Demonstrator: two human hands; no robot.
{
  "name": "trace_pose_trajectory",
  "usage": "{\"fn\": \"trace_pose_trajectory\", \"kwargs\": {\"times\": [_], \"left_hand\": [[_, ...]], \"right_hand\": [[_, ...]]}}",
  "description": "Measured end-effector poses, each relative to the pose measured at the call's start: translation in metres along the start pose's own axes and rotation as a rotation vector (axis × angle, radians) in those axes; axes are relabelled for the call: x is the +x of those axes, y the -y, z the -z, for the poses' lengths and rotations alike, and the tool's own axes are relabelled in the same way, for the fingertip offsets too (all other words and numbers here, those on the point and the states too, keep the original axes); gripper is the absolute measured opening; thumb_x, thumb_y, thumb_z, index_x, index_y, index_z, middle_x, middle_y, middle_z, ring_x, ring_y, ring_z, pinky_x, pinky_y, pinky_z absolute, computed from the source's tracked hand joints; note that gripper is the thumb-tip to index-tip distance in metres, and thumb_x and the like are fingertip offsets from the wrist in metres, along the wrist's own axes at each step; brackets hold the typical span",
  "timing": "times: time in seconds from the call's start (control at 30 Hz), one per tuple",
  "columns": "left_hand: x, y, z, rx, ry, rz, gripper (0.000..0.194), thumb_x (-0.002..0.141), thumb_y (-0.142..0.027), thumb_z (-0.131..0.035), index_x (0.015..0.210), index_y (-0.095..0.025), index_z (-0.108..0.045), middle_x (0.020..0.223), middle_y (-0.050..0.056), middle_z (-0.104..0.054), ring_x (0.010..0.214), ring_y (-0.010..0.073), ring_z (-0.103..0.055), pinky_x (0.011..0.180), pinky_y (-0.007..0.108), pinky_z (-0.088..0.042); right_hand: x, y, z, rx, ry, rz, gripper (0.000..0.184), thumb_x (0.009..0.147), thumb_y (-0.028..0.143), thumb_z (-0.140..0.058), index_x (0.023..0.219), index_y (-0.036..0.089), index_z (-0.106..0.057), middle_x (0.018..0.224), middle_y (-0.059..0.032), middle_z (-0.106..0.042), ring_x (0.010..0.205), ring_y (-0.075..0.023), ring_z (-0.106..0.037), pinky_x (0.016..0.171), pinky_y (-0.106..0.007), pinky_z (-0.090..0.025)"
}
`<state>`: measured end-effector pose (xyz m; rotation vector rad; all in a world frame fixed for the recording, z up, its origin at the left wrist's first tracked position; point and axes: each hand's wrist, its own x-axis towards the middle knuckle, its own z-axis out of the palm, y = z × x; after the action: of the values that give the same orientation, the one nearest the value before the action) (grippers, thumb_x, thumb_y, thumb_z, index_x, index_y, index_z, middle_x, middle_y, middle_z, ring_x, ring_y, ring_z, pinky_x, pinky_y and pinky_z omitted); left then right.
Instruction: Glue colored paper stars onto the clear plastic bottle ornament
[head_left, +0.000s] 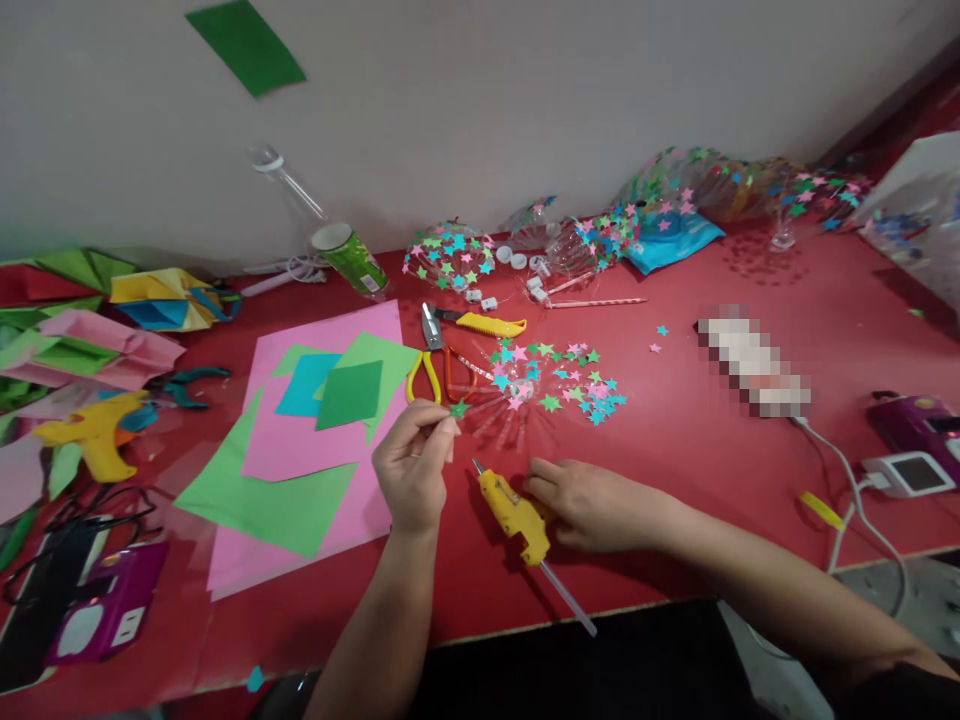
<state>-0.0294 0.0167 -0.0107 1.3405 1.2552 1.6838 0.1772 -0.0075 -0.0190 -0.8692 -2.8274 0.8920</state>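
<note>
My left hand (412,470) pinches a small green star (458,410) between thumb and fingertips, above the table. My right hand (592,505) has its fingers curled at the handle of a yellow glue gun (514,515). The gun's nozzle points away from me and a clear glue stick (568,597) sticks out of its back. Just beyond both hands, a clear plastic piece with strips spread outward (510,425) lies on the table, partly covered with stars. Several loose paper stars (600,408) in pink, green and blue lie to its right.
Pink and green sheets (300,510) lie at left. Pliers (433,345) and a yellow cutter (491,324) lie beyond the hands. Star-covered plastic balls (450,255) stand along the wall. A second glue gun (97,435) is at far left; a white cable (855,480) runs at right.
</note>
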Motion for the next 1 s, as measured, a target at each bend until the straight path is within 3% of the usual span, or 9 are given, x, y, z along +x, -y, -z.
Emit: {"fn": "trace_pose_trajectory", "kwargs": {"times": [0.2,0.3,0.37,0.53,0.6,0.73,1.0], "left_hand": [[-0.004,-0.002,-0.003,-0.031,0.107,0.135,0.009,0.078,-0.017,-0.061,0.069,-0.018,-0.063,0.062,-0.002,-0.054,0.045,0.0066,-0.042,0.039,0.021,-0.029],[-0.007,-0.004,-0.008,-0.109,0.159,0.335,0.006,0.074,-0.019,-0.062,0.068,-0.018,-0.063,0.055,-0.003,-0.052,0.041,0.0062,-0.039,0.037,0.020,-0.025],[-0.009,-0.007,-0.012,-0.164,0.195,0.485,0.005,0.070,-0.021,-0.063,0.066,-0.018,-0.063,0.049,-0.004,-0.050,0.039,0.0059,-0.036,0.035,0.019,-0.022],[-0.014,-0.017,-0.021,-0.254,0.352,0.751,0.008,0.066,-0.024,-0.064,0.062,-0.017,-0.062,0.040,-0.007,-0.043,0.035,0.0038,-0.028,0.034,0.018,-0.014],[-0.016,-0.020,-0.024,-0.268,0.412,0.807,0.009,0.066,-0.024,-0.064,0.061,-0.017,-0.062,0.038,-0.008,-0.041,0.034,0.0031,-0.025,0.034,0.018,-0.013],[-0.021,-0.020,-0.026,-0.266,0.478,0.869,0.009,0.065,-0.024,-0.064,0.062,-0.016,-0.063,0.038,-0.007,-0.043,0.032,0.0023,-0.023,0.034,0.019,-0.011],[-0.022,-0.017,-0.027,-0.313,0.496,0.933,0.009,0.064,-0.024,-0.064,0.063,-0.015,-0.062,0.038,-0.007,-0.045,0.031,0.0012,-0.022,0.033,0.016,-0.012]], "right_hand": [[0.003,-0.007,-0.008,-0.133,-0.058,0.012,0.027,0.081,0.019,-0.055,0.106,0.012,-0.059,0.100,-0.0109,-0.061,0.087,-0.0216,-0.055,0.077,-0.036,-0.044],[0.002,-0.007,-0.003,-0.208,-0.121,0.069,0.023,0.086,0.034,-0.056,0.095,0.015,-0.061,0.090,-0.0080,-0.063,0.079,-0.0191,-0.055,0.068,-0.032,-0.043],[-0.001,-0.005,0.002,-0.240,-0.193,0.116,0.022,0.091,0.035,-0.050,0.087,0.016,-0.061,0.081,-0.0052,-0.063,0.070,-0.0160,-0.054,0.061,-0.029,-0.041],[-0.008,-0.003,0.009,-0.295,-0.736,0.210,0.007,0.091,0.019,-0.053,0.095,0.016,-0.058,0.078,-0.0032,-0.063,0.064,-0.0120,-0.053,0.057,-0.024,-0.040],[-0.009,-0.005,0.008,-0.324,-0.841,0.210,0.012,0.088,0.015,-0.056,0.100,0.015,-0.056,0.080,-0.0036,-0.064,0.065,-0.0123,-0.054,0.057,-0.024,-0.042],[-0.008,-0.009,0.005,-0.370,-0.842,0.206,0.015,0.087,0.014,-0.058,0.101,0.016,-0.056,0.082,-0.0044,-0.066,0.066,-0.0131,-0.054,0.057,-0.025,-0.043],[-0.009,-0.013,0.009,-0.385,-0.912,0.240,0.013,0.086,0.013,-0.058,0.099,0.015,-0.058,0.080,-0.0042,-0.066,0.067,-0.0123,-0.056,0.058,-0.024,-0.046]]}}
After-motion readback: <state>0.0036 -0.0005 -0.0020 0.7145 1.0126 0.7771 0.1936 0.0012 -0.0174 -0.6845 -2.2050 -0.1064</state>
